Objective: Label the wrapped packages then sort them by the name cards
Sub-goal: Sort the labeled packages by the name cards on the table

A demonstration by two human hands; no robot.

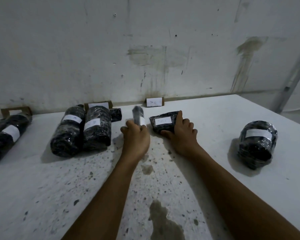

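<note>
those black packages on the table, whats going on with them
A person is sorting labelled black packages on a white table. The left hand grips a small blurred package, lifted off the table. The right hand rests on a flat package lying in front of a name card propped against the wall. Two rolls lie by a second card, more at far left, and one package sits alone at right.

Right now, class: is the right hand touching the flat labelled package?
Touching. The head view shows the right hand resting on the flat labelled package, thumb against its near edge.
</note>
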